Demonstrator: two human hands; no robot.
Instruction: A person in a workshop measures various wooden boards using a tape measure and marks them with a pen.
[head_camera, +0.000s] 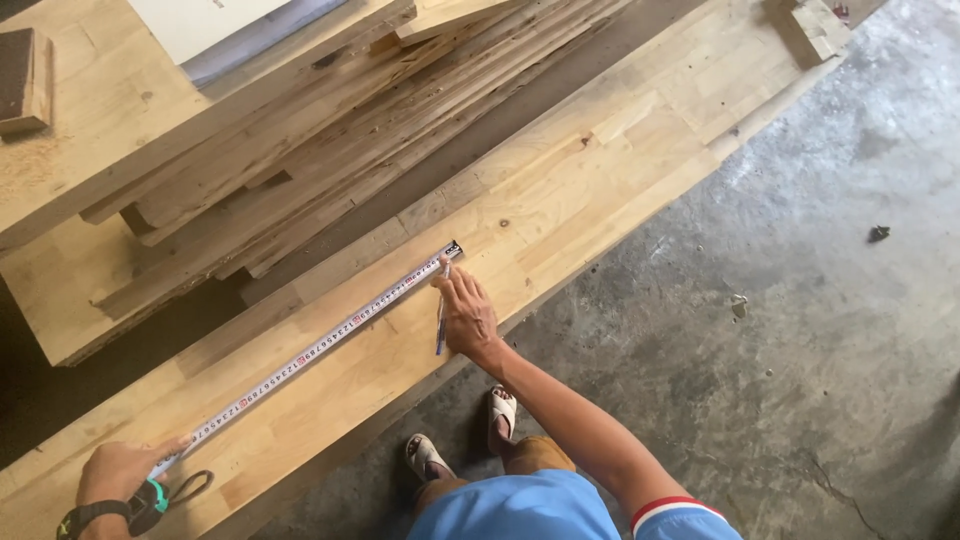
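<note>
A long pale wooden board (560, 190) lies diagonally on the floor. A tape measure blade (320, 345) is stretched along it. My left hand (118, 472) presses the tape's near end down at the lower left, with the green and black tape case (150, 502) under the wrist. My right hand (465, 315) rests on the board at the blade's far tip and holds a pen (440, 325) whose point touches the wood by the tip.
A stack of rough planks (330, 130) lies behind the board, with a white sheet (215, 25) on top. A wood block (22, 80) sits at far left. Grey concrete floor (800, 320) spreads right. My sandalled feet (465, 435) stand by the board's edge.
</note>
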